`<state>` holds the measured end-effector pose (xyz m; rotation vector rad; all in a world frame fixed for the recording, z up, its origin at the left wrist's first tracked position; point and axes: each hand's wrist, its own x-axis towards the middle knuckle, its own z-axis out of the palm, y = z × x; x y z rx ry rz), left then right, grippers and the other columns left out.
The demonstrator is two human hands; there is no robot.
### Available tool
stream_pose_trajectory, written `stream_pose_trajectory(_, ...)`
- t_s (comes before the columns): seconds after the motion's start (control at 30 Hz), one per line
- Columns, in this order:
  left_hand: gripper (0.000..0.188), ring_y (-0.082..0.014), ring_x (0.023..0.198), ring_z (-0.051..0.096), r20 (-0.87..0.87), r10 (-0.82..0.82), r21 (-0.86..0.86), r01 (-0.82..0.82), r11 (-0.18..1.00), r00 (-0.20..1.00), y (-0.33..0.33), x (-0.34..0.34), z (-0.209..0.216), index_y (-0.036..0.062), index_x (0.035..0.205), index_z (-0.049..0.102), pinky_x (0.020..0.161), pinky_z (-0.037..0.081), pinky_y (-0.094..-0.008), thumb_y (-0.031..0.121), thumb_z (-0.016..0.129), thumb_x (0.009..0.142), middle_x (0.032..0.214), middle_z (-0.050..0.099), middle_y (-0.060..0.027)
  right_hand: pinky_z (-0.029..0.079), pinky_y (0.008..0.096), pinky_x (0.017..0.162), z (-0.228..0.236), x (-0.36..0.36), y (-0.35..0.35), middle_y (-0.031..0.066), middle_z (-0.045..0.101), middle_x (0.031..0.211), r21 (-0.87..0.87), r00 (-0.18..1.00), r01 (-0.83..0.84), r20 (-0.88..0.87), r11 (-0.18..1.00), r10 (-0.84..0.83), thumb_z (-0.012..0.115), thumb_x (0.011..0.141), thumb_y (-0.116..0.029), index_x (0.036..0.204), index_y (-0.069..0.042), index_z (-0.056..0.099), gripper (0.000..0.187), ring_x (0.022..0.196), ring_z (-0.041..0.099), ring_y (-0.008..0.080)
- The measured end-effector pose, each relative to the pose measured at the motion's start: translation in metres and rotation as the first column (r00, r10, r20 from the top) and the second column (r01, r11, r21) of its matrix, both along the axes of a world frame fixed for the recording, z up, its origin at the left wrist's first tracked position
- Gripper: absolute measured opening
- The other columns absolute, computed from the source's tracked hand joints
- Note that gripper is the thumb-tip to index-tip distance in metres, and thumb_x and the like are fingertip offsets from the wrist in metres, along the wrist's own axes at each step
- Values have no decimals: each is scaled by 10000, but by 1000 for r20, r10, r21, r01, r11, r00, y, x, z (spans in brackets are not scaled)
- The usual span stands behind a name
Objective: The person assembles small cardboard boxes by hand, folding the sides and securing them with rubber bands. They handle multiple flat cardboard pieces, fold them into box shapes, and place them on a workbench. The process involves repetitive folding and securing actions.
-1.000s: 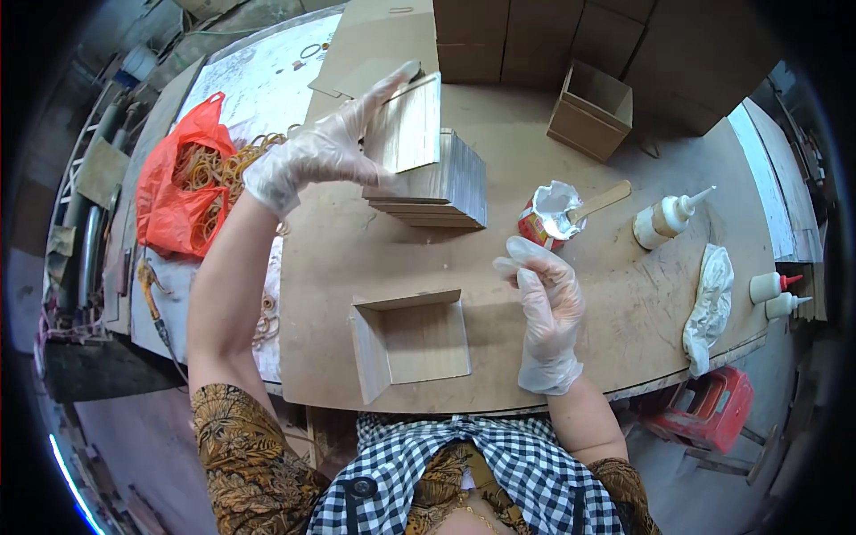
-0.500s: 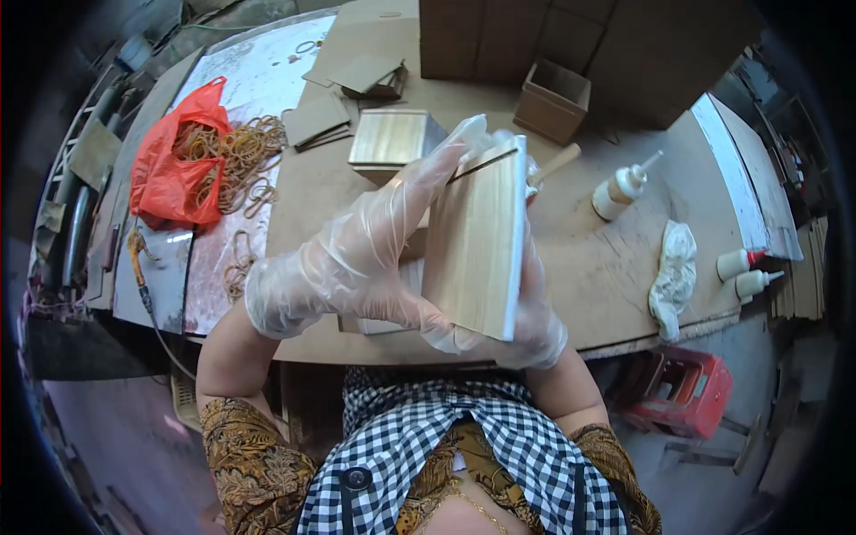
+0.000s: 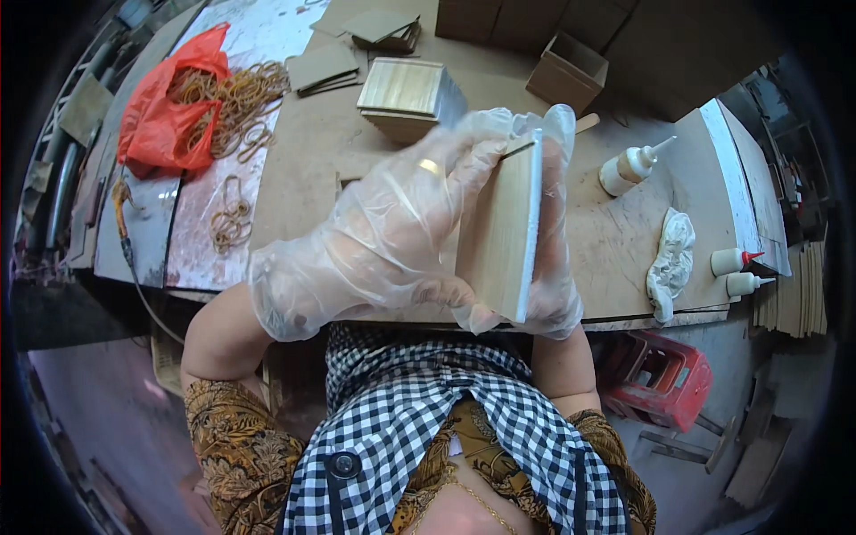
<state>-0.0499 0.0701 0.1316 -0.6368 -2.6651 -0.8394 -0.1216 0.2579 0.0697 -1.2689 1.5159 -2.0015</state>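
Observation:
A pale wooden board (image 3: 491, 234) stands tilted between my hands above the front of the table. It has a dark groove near its far end and a white edge along its right side. My left hand (image 3: 392, 214), in a clear plastic glove, grips the board's left side, with the fingers at the far end and the thumb near the close end. Also gloved, my right hand (image 3: 555, 223) lies along the board's right side, its fingertips reaching past the far end. Part of its grip is hidden behind the board. Beyond my left hand sits a wooden box (image 3: 406, 89).
An open brown box (image 3: 567, 76) stands at the back. Flat panels (image 3: 323, 69) are stacked behind a red plastic bag (image 3: 169, 116) and rubber bands (image 3: 241, 98). On the right are a glue bottle (image 3: 629, 169), a crumpled white glove (image 3: 670, 259) and a red stool (image 3: 658, 379).
The board has turned more edge-on, showing less of its wide face. My right fingers now show past its far end. The table scene has shifted slightly in view.

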Motion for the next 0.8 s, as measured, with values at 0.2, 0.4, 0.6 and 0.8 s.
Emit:
stream_pose_trajectory(0.2, 1034, -315, 1363, 450, -110, 148, 283, -112, 953, 983, -50, 25, 5, -48, 1467, 382, 1142, 329, -414, 574, 773, 740, 1491, 444, -207, 185, 409, 1190, -45, -18, 11, 150, 180, 1608, 145, 993, 13, 110, 989, -29, 942, 521, -376, 1582, -137, -137, 1532, 1481, 203, 294)
stream_pose_trajectory(0.4, 902, -273, 1389, 420, 277, 337, 823, -403, 400, 900, -77, 38, -102, -39, 1430, 453, 1178, 276, -417, 715, 370, 943, 1486, 467, -160, 159, 414, 1194, -73, -32, 9, 162, 136, 1621, 254, 989, -106, -73, 961, 128, 926, 535, -362, 1585, -143, -124, 1502, 1500, 148, 292)
stream_pose_trajectory(0.6, 906, -228, 1274, 505, 456, 53, 890, -456, -15, 888, -37, 31, -136, -17, 1446, 428, 1113, 378, -379, 731, 350, 942, 1399, 520, -148, 139, 426, 1202, -70, -35, 4, 174, 105, 1629, 357, 980, -117, -110, 927, 166, 929, 546, -326, 1567, -125, -177, 1519, 1510, 119, 303)
stream_pose_trajectory(0.8, 840, -186, 1207, 538, 503, 45, 863, -498, -86, 863, -31, 31, -135, 11, 1417, 474, 1055, 427, -349, 704, 405, 946, 1323, 568, -103, 101, 427, 1211, -74, -39, 1, 183, 22, 1644, 432, 972, -152, -96, 889, 213, 918, 527, -311, 1553, -96, -204, 1536, 1523, 75, 305)
